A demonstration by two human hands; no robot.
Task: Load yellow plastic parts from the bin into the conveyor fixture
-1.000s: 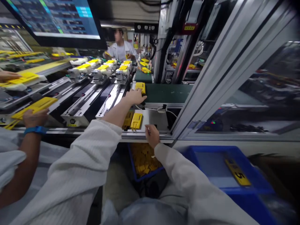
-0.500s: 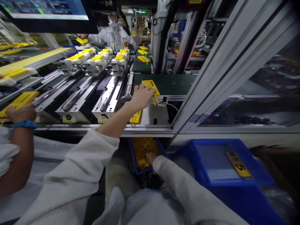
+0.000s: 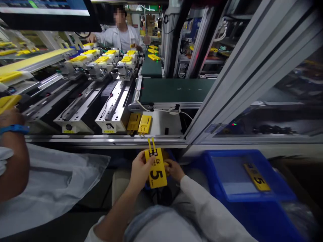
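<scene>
Yellow case (image 3: 158, 179) drawn in from the belt (image 3: 176, 90)

Half a second ago it hung at the belt's near edge; now the left hand (image 3: 140, 168) clamps it before the body, its "5" facing up — within reach of both hands. The right hand (image 3: 175, 169) has risen to its side, fingers bunched near something small and yellow — whether gripped, I cannot tell. Two other cases (image 3: 145, 124) lie on the desk (image 3: 171, 121).
</scene>
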